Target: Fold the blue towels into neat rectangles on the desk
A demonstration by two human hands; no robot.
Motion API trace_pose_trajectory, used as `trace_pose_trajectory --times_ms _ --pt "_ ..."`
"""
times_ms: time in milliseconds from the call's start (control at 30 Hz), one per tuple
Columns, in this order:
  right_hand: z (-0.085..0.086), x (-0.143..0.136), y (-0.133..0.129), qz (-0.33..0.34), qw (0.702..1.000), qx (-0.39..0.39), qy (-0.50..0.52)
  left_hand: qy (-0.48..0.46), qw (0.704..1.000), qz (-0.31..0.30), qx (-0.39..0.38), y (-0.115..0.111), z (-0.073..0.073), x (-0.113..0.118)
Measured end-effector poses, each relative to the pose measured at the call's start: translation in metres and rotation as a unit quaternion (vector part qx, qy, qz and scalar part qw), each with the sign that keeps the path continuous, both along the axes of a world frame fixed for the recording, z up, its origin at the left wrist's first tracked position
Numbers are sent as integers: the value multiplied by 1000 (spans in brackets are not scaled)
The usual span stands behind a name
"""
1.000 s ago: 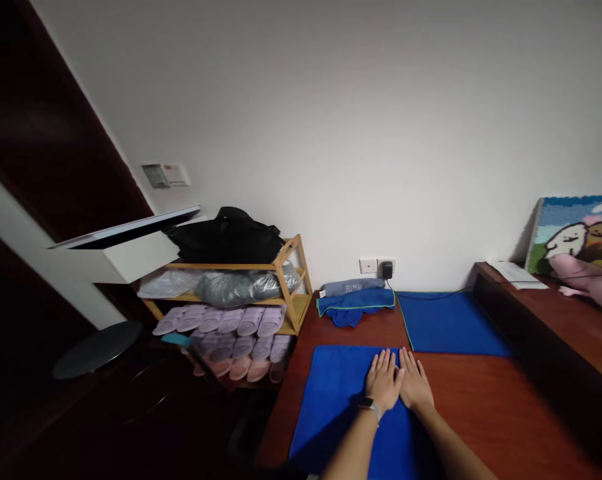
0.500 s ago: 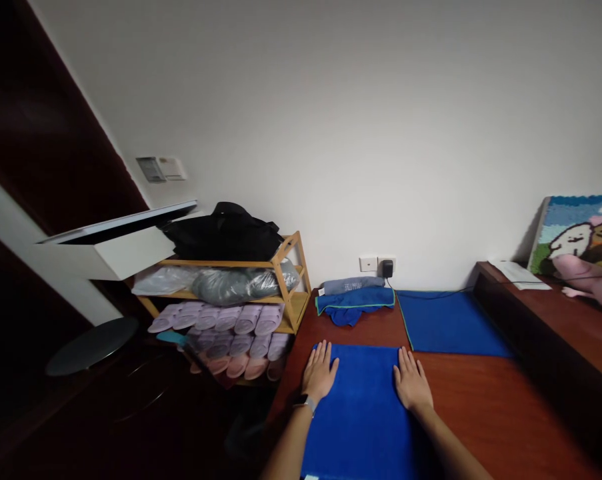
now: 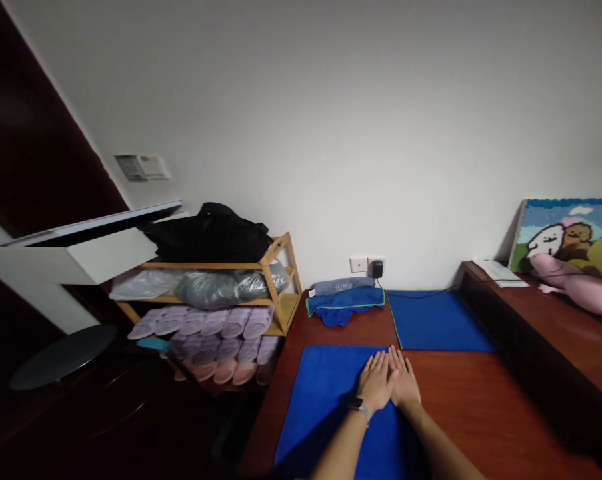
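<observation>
A blue towel (image 3: 323, 393) lies spread on the reddish-brown wooden table (image 3: 481, 393) in front of me. My left hand (image 3: 377, 381), with a watch (image 3: 359, 405) on its wrist, rests flat on the towel towards its right side. Beside it, touching it, my right hand (image 3: 403, 379) lies flat along the towel's far right part. The fingers of both hands are stretched out and point away from me. Neither hand grips anything.
Behind the towel lie a crumpled blue cloth (image 3: 345, 302) and another flat blue towel (image 3: 438, 320). A charger (image 3: 377, 269) is plugged into the wall. Left stands a wooden rack (image 3: 275, 287) with slippers (image 3: 233, 322) and a black bag (image 3: 211, 233). A raised ledge (image 3: 555, 313) borders the right.
My left hand has moved right across the towel, from its left edge to beside my right hand. The right hand stays near the right edge. The view has shifted slightly to the right.
</observation>
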State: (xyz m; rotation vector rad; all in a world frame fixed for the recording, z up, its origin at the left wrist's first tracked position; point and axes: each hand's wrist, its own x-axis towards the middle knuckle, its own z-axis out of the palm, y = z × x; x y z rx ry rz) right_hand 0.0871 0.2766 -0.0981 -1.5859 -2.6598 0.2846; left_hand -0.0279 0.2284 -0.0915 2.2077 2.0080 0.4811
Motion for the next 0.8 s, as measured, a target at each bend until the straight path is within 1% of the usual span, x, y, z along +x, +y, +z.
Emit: trace_pose_trajectory --times_ms 33,67,100,167,267,333,400,433,500,567,633,700,800 --pt "1 0 0 1 1000 -1 -2 -1 1000 1 -2 0 -2 2" --pt "3 -1 0 -4 1000 -3 -1 2 1000 4 -4 -1 -4 -3" --pt "4 -1 -1 -13 1000 -4 1 9 1000 10 -4 -5 -5 -13" --pt "7 -3 -1 -32 999 -6 10 30 999 39 -12 -16 -4 -46" --pt "8 -5 -1 -44 999 -7 24 61 989 130 -35 -41 -1 -111" --pt "6 -5 -2 -44 999 -8 27 78 978 189 -37 -57 -1 -150" --pt "4 -5 -2 -46 999 -8 24 95 970 222 -25 -69 -3 -177" --pt "3 -5 -1 -47 999 -8 22 102 968 229 -17 -73 -5 -184" --pt "4 -6 0 -49 999 -9 19 111 967 231 -7 -77 -8 -190" --pt "7 -7 2 -50 998 -17 20 115 967 229 -5 -76 -9 -188" --pt "10 -6 0 -52 998 -35 22 113 967 229 -10 -75 -7 -184" --pt "10 -1 -7 -59 997 -44 28 111 967 228 -13 -74 -2 -183" --pt "5 10 -30 -60 997 -28 44 111 968 227 -11 -75 6 -182"
